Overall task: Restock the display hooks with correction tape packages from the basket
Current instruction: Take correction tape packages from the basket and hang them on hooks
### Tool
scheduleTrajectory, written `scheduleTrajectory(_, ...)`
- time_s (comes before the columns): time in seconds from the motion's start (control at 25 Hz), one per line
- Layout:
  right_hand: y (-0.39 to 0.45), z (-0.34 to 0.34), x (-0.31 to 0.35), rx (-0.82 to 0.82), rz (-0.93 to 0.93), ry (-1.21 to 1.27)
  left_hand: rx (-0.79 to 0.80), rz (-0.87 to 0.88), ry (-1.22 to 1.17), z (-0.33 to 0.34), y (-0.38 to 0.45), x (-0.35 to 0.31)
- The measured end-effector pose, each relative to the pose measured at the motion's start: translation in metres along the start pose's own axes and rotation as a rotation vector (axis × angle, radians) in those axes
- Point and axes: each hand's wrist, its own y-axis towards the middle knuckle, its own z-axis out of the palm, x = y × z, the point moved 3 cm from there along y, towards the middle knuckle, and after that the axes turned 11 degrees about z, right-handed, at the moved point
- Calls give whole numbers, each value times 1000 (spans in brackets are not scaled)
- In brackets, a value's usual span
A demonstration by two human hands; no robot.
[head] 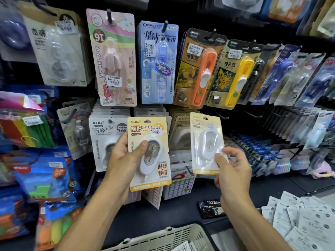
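My left hand (125,156) grips a yellow BoBo correction tape package (149,154), thumb across its blister, in front of the lower row of hooks. My right hand (232,169) pinches the lower edge of a second yellow correction tape package (206,142), held upright a little to the right. Behind them hang a stack of white BoBo packages (103,134) and a beige stack (181,131) on hooks. The grey basket (168,236) sits at the bottom centre, with a few packages inside.
Bare black hooks (223,115) jut out right of the beige stack. Upper hooks carry pink, blue, orange and yellow carded items. A phone (211,208) lies on the dark ledge, and white packets (301,221) are piled at lower right. Coloured goods crowd the left.
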Motion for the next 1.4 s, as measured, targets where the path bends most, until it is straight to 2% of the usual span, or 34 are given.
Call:
scheduleTrajectory(0.16, 5, 8, 0, 118, -48, -91, -4, -11, 17, 0, -2, -1)
scheduleTrajectory(0.32, 8, 3, -2, 73, -26, -60, -27, -4, 11, -3, 0, -3)
scheduleTrajectory(0.48, 9, 7, -10, 237, 128, -180, -12, 7, 23, 0, 1, -6)
scheduleTrajectory(0.52, 6, 8, -13, 230, 51, -310, -5, 16, 31, 1, 1, -7)
scheduleTrajectory(0.6, 4, 13, -11, 133, -420, -735, 1, 33, 44, 0, 1, -7)
scheduleTrajectory(0.64, 4, 19, -12, 125, -666, -929, 1, 38, 46, -1, 1, -7)
scheduleTrajectory(0.68, 9, 28, -14, 157, -836, -1100, 0, 43, 48, -2, 1, -7)
scheduleTrajectory(0.72, 18, 35, -16, 199, -913, -1241, 1, 45, 50, -3, 1, -7)
scheduleTrajectory(0.84, 50, 57, -17, 268, -889, -1412, 2, 47, 67, -8, 2, -6)
scheduleTrajectory(1.08, 91, 107, -11, 263, -853, -1429, 11, 47, 97, -19, 7, -4)
scheduleTrajectory(1.24, 94, 117, -6, 323, -805, -1431, 51, 76, 112, -15, 10, -6)
scheduleTrajectory(1.32, 77, 106, -2, 337, -774, -1266, 36, 70, 99, -12, 9, -5)
scheduleTrajectory(1.4, 45, 87, -3, 392, -609, -882, 24, 60, 72, -8, 8, -1)
